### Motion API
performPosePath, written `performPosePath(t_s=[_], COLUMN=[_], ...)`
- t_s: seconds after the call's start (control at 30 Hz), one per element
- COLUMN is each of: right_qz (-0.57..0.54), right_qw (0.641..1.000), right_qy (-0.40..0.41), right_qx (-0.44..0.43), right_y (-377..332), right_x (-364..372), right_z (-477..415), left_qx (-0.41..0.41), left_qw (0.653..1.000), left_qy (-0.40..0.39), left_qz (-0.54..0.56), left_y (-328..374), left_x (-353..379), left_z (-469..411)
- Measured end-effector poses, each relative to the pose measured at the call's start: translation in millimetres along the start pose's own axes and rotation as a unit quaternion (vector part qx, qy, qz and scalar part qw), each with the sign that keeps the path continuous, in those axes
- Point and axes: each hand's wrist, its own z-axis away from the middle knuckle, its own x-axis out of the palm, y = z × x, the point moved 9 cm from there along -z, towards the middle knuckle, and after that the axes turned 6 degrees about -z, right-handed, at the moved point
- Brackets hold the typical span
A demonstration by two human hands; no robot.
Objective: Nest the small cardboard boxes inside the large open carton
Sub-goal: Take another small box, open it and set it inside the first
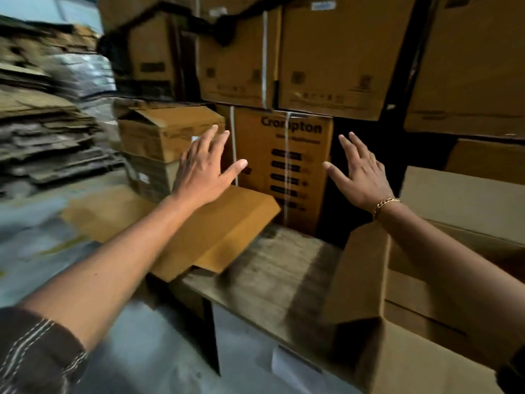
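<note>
Both my arms stretch forward toward a tall brown printed box standing upright in the stack ahead. My left hand is flat with fingers spread, just left of that box, holding nothing. My right hand, with a gold bracelet at the wrist, hovers just right of it, also spread and empty. The large open carton sits at the lower right, its near flap standing up; plain cardboard lies inside it. A flat orange-brown flap lies under my left forearm.
Stacked sealed cartons fill the wall ahead and to the right. A smaller open box rests on another box at centre left. Piles of flattened cardboard lie at far left. Grey floor shows at lower left. The view is motion-blurred.
</note>
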Motion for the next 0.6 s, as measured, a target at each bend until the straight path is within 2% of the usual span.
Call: performPosePath(t_s=[0.17, 0.33, 0.4, 0.6], right_qz=[-0.08, -0.252, -0.313, -0.388], right_qw=[0.996, 0.963, 0.942, 0.91], right_qy=[-0.048, -0.088, -0.099, -0.123], right_qx=[0.0, 0.042, 0.067, 0.084], right_y=[-84.4, -139.1, -154.5, -185.1], right_x=[100.3, 174.9, 199.9, 282.2], right_z=[-46.4, -96.1, -116.0, -188.1], left_qx=[-0.143, -0.282, -0.304, -0.32], left_qw=[0.986, 0.916, 0.896, 0.884], left_qy=[-0.037, -0.026, -0.025, -0.049], left_qz=[0.082, 0.283, 0.324, 0.336], left_y=[-141.0, -256.7, -289.0, -371.3], left_x=[-5.4, 12.3, 22.1, 67.9], left_z=[-2.1, -5.4, -6.4, -31.3])
